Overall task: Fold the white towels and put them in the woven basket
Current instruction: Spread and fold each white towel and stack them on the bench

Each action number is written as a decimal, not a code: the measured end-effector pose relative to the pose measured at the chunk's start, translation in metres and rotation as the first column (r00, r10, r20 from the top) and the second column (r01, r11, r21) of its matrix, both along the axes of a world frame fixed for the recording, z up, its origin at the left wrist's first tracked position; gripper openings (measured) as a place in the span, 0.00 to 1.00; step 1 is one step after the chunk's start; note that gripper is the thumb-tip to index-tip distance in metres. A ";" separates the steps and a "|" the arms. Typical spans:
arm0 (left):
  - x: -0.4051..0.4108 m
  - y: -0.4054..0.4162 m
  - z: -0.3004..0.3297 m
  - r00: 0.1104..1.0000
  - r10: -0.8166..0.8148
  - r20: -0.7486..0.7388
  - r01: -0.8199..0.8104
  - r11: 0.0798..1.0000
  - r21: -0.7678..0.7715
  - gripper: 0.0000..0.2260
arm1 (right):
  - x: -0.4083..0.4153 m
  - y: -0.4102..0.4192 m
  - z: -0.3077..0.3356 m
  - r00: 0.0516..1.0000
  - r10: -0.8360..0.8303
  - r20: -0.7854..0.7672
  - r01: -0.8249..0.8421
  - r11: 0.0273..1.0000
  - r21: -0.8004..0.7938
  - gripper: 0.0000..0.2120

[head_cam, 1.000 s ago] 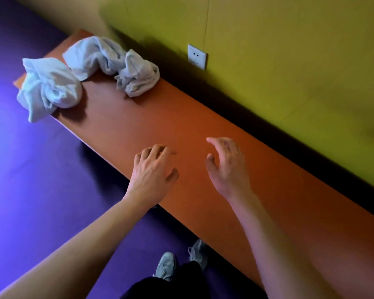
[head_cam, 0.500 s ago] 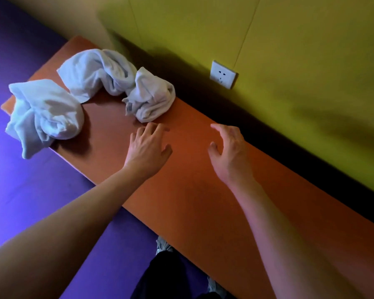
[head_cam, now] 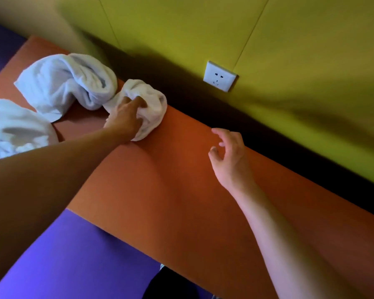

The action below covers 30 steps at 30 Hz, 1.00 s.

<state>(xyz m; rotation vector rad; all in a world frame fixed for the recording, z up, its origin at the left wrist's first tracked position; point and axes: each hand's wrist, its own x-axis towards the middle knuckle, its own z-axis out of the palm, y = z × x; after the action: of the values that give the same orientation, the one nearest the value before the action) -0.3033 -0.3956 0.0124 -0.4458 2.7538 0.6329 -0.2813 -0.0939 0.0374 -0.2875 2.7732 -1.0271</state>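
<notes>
Nothing folded yet: crumpled white terry towel [head_cam: 147, 100] is gripped by left hand [head_cam: 125, 117]; right hand [head_cam: 230, 156] is held loosely spread, empty; basket unseen.

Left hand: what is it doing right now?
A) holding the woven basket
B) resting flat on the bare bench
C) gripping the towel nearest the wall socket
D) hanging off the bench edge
C: the left hand has its fingers dug into the crumpled towel on the bench; no basket is in view.
</notes>
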 end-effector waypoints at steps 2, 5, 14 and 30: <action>0.006 0.014 -0.001 0.998 0.004 -0.060 -0.002 1.000 0.027 0.11 | 0.003 0.007 -0.003 1.000 -0.018 0.022 0.018 1.000 -0.001 0.19; 0.026 0.051 0.003 0.992 -0.035 -0.121 0.052 0.989 0.141 0.08 | 0.011 0.018 -0.003 0.999 -0.028 0.039 0.028 1.000 -0.002 0.20; 0.108 0.191 0.053 0.991 0.125 -0.052 -0.075 0.830 0.553 0.10 | 0.059 0.083 0.005 0.948 0.084 0.307 -0.086 0.996 -0.009 0.30; 0.215 0.341 0.171 0.984 0.165 -0.074 -0.091 0.806 0.585 0.16 | 0.188 0.246 0.078 0.959 -0.194 0.205 0.239 0.946 -0.221 0.05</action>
<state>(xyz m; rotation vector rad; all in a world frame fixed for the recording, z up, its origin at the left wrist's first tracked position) -0.0887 -0.0547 0.1832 -0.4554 2.4590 1.5209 -0.0932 0.1520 0.1157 0.0834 2.5566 -1.3767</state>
